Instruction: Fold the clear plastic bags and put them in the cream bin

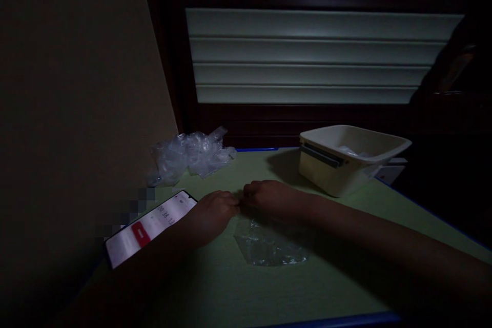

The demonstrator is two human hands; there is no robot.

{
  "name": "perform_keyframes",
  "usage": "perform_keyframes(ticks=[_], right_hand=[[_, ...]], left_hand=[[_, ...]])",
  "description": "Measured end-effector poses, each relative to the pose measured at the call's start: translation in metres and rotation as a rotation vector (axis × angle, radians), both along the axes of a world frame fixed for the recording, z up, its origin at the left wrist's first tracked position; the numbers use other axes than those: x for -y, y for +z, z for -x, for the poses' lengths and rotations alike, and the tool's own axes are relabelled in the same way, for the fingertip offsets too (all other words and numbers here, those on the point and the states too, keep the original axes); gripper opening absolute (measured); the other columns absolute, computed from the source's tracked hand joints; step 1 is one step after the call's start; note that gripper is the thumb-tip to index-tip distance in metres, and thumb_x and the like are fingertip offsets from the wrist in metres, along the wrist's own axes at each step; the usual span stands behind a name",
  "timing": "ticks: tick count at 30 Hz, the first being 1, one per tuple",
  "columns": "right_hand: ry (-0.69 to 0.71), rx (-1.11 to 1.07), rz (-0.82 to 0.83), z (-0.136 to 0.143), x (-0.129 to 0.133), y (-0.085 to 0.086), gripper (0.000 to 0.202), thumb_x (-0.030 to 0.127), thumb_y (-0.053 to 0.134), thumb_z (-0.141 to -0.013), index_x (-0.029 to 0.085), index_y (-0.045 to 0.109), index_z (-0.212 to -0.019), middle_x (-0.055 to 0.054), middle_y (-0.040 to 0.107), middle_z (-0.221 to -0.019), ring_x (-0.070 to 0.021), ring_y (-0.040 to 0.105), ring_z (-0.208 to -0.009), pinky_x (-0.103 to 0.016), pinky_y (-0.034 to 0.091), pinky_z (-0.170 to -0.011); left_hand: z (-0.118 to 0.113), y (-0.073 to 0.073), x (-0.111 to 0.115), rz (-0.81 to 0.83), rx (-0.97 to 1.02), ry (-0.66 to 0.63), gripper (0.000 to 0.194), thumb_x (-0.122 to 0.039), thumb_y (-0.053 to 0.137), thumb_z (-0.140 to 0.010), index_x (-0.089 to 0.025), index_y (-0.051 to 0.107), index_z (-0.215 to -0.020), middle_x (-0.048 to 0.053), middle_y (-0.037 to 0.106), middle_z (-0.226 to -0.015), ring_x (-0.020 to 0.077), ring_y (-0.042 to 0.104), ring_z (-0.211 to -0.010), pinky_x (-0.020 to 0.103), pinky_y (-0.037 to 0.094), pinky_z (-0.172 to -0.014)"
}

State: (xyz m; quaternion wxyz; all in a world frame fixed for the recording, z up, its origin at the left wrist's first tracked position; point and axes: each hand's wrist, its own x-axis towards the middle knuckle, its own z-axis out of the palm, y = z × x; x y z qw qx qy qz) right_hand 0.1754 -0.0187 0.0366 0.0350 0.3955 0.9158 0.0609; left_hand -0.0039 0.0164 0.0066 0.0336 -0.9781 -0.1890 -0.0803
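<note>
A clear plastic bag (272,246) lies on the pale green table (215,282), partly under my right forearm. My left hand (217,212) and my right hand (271,197) meet just beyond it, fingertips close together. Both hands have their fingers curled into a pinch, apparently at the bag's far edge. Dim light and the fingers hide exactly what is pinched between them. Beside my left wrist a phone (154,228) with a lit timer screen rests on the table, its lower right side covered by my forearm.
At the back left sits a heap of crumpled clear plastic bags (196,151) against the wall. A cream plastic bin (323,171) with a grey handle stands at the back right, with clear plastic inside. Behind the table is a dark frame with pale slats (303,56).
</note>
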Motion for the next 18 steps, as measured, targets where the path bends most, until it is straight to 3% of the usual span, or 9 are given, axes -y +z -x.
perform_keyframes(ticks=[6, 18], right_hand=[[-0.012, 0.052, -0.011, -0.012, 0.005, -0.006, 0.019, 0.007, 0.048, -0.081, 0.011, 0.064, -0.091, -0.013, 0.062, -0.091, -0.023, 0.059, -0.085, -0.032, 0.043, -0.075], [-0.191, -0.174, 0.019, -0.091, 0.026, -0.021, 0.019, 0.01, 0.049, -0.081, 0.016, 0.067, -0.086, -0.008, 0.065, -0.087, -0.0172, 0.06, -0.078, -0.029, 0.046, -0.072]], left_hand=[[0.001, 0.0, 0.0, 0.005, 0.041, -0.002, 0.025, -0.002, 0.048, -0.08, -0.014, 0.066, -0.092, 0.007, 0.067, -0.096, 0.0192, 0.059, -0.092, 0.031, 0.045, -0.084], [0.003, -0.004, -0.001, -0.002, 0.085, -0.024, 0.026, -0.002, 0.045, -0.08, -0.016, 0.066, -0.088, 0.006, 0.067, -0.093, 0.0182, 0.059, -0.088, 0.032, 0.046, -0.082]])
